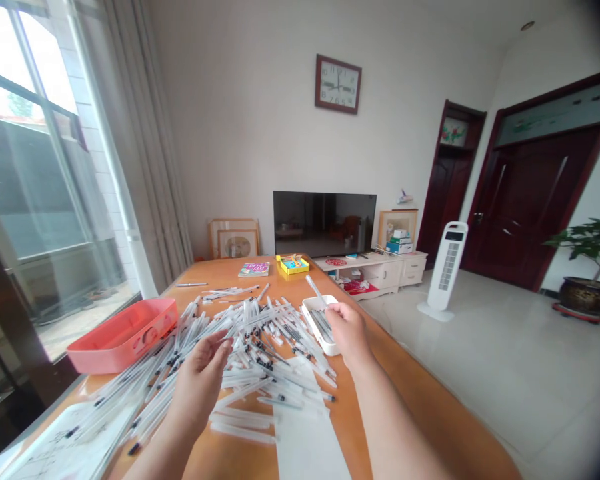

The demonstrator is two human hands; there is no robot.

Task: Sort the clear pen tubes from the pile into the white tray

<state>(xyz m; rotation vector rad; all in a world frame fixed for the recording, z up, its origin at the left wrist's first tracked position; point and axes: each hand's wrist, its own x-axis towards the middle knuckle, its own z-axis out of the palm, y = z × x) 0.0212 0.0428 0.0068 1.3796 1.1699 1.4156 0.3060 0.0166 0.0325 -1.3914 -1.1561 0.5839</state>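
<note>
My right hand is closed on a translucent pen barrel, which slants up and left from the fingers above a white tray. Slim grey pen parts lie side by side in that tray. To the left, my left hand has its thumb and forefinger pinched near the heap; whatever may be between them is too small to make out. Around and beyond it spreads a big loose pile of clear pen barrels, many with black ends. A few barrels lie apart nearer to me.
A red plastic basket stands on the table's left side. Paper sheets lie at the front left and front middle. At the far end are a yellow box and a colourful booklet. The table's edge runs along the right.
</note>
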